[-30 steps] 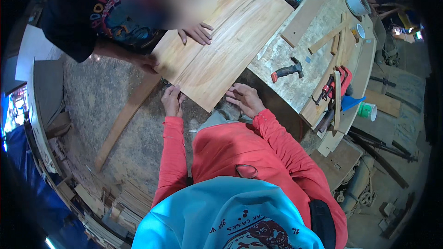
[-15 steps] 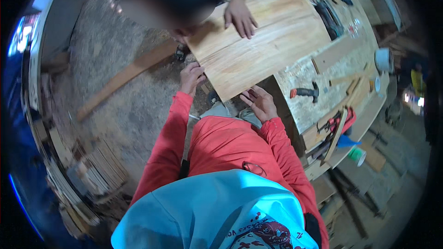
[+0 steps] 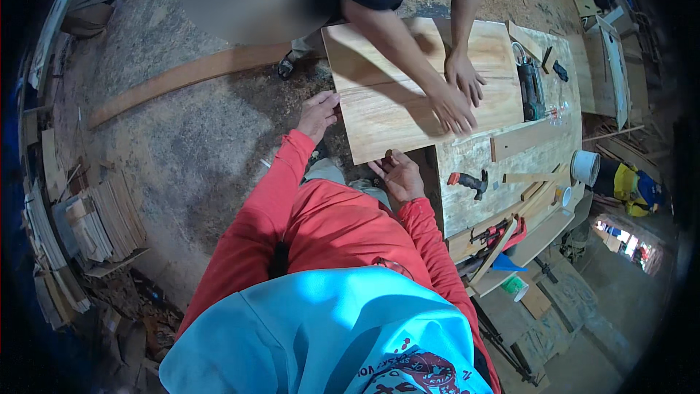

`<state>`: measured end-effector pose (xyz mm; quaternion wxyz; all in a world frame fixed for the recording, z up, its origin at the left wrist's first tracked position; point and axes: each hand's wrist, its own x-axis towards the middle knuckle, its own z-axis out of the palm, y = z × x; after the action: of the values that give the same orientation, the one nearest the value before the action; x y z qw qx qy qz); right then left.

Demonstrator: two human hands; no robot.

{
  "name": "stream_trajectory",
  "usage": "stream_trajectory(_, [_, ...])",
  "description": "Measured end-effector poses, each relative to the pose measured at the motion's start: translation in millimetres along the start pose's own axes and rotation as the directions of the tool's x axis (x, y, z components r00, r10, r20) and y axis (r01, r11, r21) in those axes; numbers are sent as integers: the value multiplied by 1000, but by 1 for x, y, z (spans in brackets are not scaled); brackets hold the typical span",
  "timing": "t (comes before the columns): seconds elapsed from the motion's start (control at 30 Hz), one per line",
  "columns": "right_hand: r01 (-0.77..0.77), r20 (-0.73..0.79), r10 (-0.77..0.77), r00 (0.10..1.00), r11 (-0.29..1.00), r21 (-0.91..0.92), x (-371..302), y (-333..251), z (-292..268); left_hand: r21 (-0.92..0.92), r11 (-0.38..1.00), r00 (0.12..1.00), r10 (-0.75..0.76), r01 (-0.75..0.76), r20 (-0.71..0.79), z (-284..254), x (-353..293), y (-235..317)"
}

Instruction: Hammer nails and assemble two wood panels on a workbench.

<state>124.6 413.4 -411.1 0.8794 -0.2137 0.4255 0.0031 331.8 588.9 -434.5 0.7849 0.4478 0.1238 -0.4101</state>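
A flat, pale wooden board [image 3: 394, 120] lies partly on the workbench, its left part jutting past the bench edge toward me. My left hand [image 3: 319, 115] is closed on the board's left edge, with some fingers hidden. At the near edge, close to the corner, my right hand [image 3: 401, 177] is palm up, its fingertips curled against the board. Across from me, a co-worker leans over and lays both hands [image 3: 450, 108] on the board's top; one of them is blurred.
On the workbench [image 3: 459, 211] lie a hammer [image 3: 470, 182], a dark power tool [image 3: 530, 91], wood strips and a red clamp [image 3: 516, 233]. A white bucket [image 3: 585, 166] stands at its right. A long plank [image 3: 189, 82] lies on the floor; stacked boards [image 3: 109, 222] stand at left.
The view has shifted, and the board appears turned slightly. The co-worker has leaned farther over, and a second hand now shows on the board. My hands stay at its edges.
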Motion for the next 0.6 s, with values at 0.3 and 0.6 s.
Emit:
stream_trajectory(0.3, [107, -24, -106, 994, 994, 31, -11, 11, 8, -144, 985, 991, -76, 92, 109, -35, 24, -12])
stream_trajectory(0.6, [118, -112, -109, 988, 990, 79, -41, 3, 2, 121, 986, 993, -115, 114, -5, -12, -7, -3])
